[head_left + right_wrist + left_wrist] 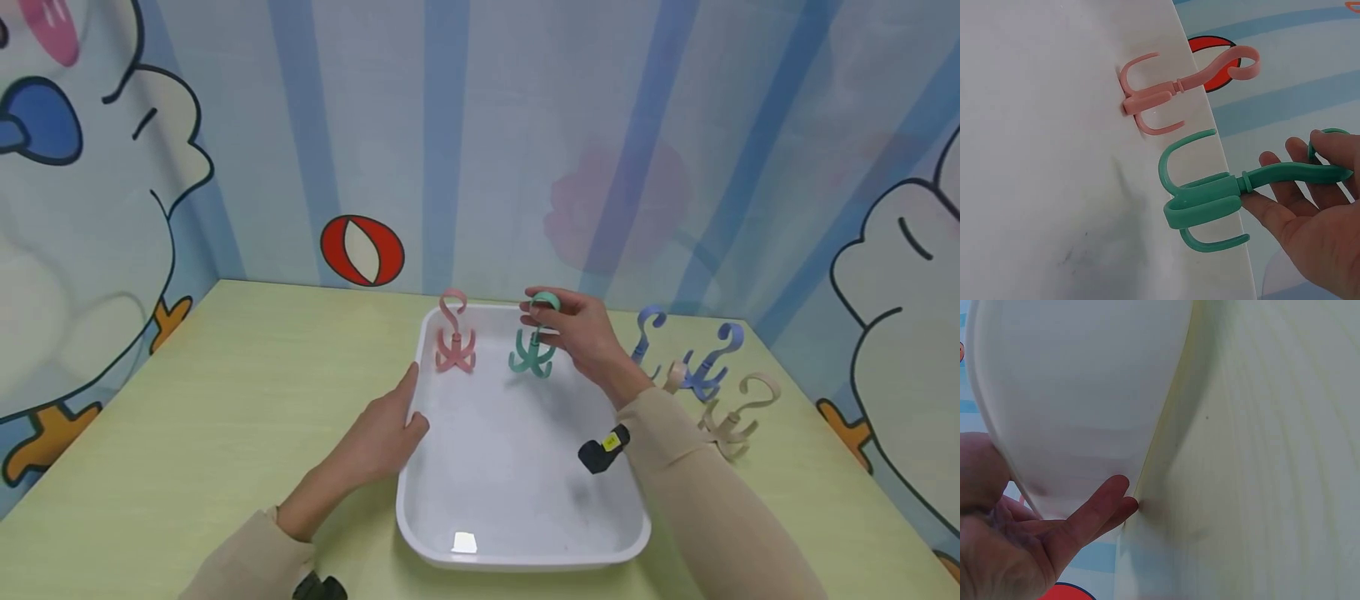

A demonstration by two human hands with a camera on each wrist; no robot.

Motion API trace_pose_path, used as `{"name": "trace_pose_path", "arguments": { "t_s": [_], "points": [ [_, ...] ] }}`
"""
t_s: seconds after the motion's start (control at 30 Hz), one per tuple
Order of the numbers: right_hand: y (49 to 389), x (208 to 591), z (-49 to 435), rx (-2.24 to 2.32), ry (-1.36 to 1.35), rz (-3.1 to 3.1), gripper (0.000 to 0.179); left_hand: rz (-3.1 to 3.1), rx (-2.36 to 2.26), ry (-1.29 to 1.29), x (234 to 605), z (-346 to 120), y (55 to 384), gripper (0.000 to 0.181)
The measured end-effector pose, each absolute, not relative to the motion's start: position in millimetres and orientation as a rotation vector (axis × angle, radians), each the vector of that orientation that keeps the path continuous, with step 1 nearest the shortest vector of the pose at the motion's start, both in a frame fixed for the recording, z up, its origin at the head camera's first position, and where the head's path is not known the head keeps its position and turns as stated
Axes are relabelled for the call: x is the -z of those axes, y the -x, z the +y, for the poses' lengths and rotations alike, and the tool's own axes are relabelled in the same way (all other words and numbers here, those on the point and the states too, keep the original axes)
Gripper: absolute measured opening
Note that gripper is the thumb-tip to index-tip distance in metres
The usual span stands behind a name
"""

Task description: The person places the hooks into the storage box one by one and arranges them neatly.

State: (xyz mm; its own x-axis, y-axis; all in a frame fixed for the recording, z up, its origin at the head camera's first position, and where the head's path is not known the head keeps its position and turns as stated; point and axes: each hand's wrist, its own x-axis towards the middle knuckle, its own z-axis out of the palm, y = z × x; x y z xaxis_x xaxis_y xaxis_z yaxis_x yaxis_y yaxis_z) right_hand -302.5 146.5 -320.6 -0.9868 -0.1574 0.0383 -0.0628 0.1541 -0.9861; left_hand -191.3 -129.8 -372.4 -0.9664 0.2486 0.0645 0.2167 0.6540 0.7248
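Note:
A green multi-prong hanging hook (pixel 531 357) is held by its curved top in my right hand (pixel 588 333), over the far part of a white tray (pixel 517 467). In the right wrist view the fingers and thumb pinch the green hook's stem, its prongs spread toward the tray. Left of it, a pink hook (pixel 455 350) of the same shape stands in the tray, leaning by the far wall. My left hand (pixel 382 433) grips the tray's left side, thumb over the rim. The left wrist view shows its fingers (pixel 1094 512) against the tray's outer wall.
Right of the tray, partly behind my right forearm, are two purple hooks (pixel 705 375) and beige hooks (pixel 727 429) on the pale green table (pixel 225 400). A printed cloth wall (pixel 487 167) rises behind the table's far edge.

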Motion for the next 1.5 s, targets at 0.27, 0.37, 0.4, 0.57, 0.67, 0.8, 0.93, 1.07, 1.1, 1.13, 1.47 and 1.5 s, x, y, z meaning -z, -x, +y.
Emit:
{"name": "trace_pose_path", "arguments": {
  "t_s": [0.27,0.37,0.4,0.57,0.67,0.8,0.93,1.07,1.1,1.13,1.47,1.5],
  "points": [
    [307.3,324.7,148.7,1.991,0.169,2.309,0.04,2.821,-1.234,-0.407,372.0,-129.8,191.0,0.075],
    [310.3,326.9,149.6,1.999,0.159,2.303,0.04,2.821,-1.235,-0.412,371.6,-130.2,190.5,0.075],
    [311.0,327.5,149.8,2.001,0.155,2.302,0.04,2.822,-1.235,-0.415,371.5,-130.4,190.4,0.074],
    [313.6,328.8,149.9,2.004,0.156,2.293,0.04,2.821,-1.24,-0.427,369.8,-131.2,188.7,0.074],
    [315.3,329.5,149.8,2.002,0.157,2.289,0.041,2.826,-1.238,-0.432,369.7,-131.6,188.0,0.074],
    [317.3,330.9,150.0,2.001,0.152,2.289,0.04,2.829,-1.235,-0.423,370.6,-131.4,188.9,0.074],
    [318.5,331.5,149.6,2.0,0.145,2.288,0.04,2.82,-1.24,-0.406,371.7,-130.5,190.4,0.075],
    [320.2,331.9,148.4,2.0,0.135,2.284,0.04,2.815,-1.246,-0.396,372.5,-129.7,191.4,0.075],
    [320.7,332.0,148.2,1.999,0.135,2.284,0.04,2.817,-1.244,-0.395,372.4,-129.6,191.4,0.075],
    [321.2,332.0,147.9,1.999,0.133,2.282,0.04,2.817,-1.244,-0.394,372.8,-129.6,191.8,0.075],
    [324.9,334.7,148.2,1.991,0.126,2.281,0.041,2.817,-1.246,-0.391,371.3,-129.2,190.9,0.075],
    [325.7,335.8,148.1,1.991,0.128,2.282,0.041,2.817,-1.246,-0.388,371.2,-129.1,190.8,0.075]
  ]
}}
